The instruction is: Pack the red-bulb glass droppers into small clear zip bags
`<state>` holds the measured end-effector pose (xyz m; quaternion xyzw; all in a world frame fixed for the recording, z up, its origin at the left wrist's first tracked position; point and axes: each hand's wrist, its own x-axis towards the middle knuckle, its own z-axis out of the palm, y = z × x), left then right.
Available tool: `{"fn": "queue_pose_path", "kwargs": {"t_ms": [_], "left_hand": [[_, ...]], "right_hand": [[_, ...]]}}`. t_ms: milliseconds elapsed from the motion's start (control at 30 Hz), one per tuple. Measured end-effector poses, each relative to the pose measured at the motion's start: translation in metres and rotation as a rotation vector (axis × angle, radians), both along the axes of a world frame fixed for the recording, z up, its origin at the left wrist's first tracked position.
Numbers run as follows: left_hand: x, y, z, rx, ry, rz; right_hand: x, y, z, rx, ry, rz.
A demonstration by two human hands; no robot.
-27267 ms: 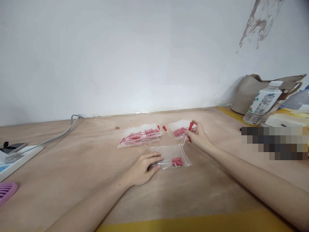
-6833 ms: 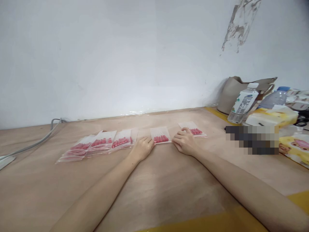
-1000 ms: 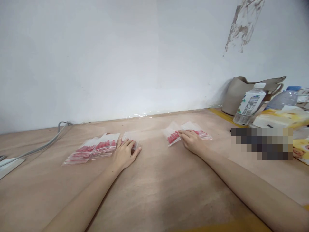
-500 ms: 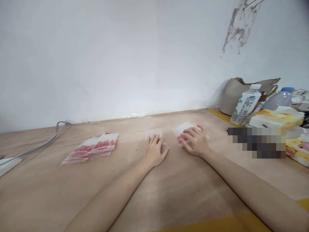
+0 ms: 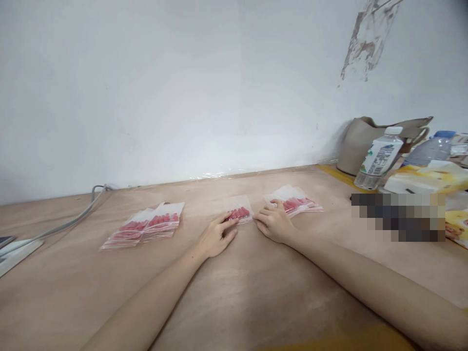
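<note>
A small clear zip bag (image 5: 239, 212) with several red pieces in it lies flat in the middle of the table. My left hand (image 5: 218, 235) rests at its left edge, fingers stretched out and the fingertips touching the bag. My right hand (image 5: 274, 223) is at the bag's right side, palm down with the fingers apart. It lies between that bag and a fanned stack of similar bags (image 5: 298, 201), whose near left corner it partly covers. Farther left, more bags of red pieces (image 5: 144, 225) lie in two overlapping stacks.
The brown table (image 5: 204, 302) meets a white wall (image 5: 164, 97). At the right stand a beige bag (image 5: 353, 146), a bottle with a white cap (image 5: 380, 158), a blue-capped bottle (image 5: 431, 148) and a yellow tissue pack (image 5: 427, 178). A grey cable (image 5: 69, 217) runs along the left.
My left hand has slid left, uncovering the red pieces in the middle bag. My right hand has moved left off the right stack toward that bag. The view has shifted slightly.
</note>
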<state>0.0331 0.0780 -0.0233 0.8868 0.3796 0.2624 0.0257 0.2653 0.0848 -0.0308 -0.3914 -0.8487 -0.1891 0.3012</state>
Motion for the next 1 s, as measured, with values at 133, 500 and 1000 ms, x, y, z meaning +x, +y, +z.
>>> {"fn": "queue_pose_path", "kwargs": {"t_ms": [133,500,1000], "left_hand": [[0.007,0.004,0.001,0.024,-0.042,-0.009],[0.021,0.016,-0.005,0.128,-0.032,0.086],[0.022,0.013,-0.004,0.152,0.190,0.022]], "right_hand": [[0.001,-0.001,0.001,0.002,0.058,-0.026],[-0.017,-0.006,0.000,-0.140,0.342,-0.156],[-0.020,-0.015,0.005,-0.217,0.270,-0.256]]}}
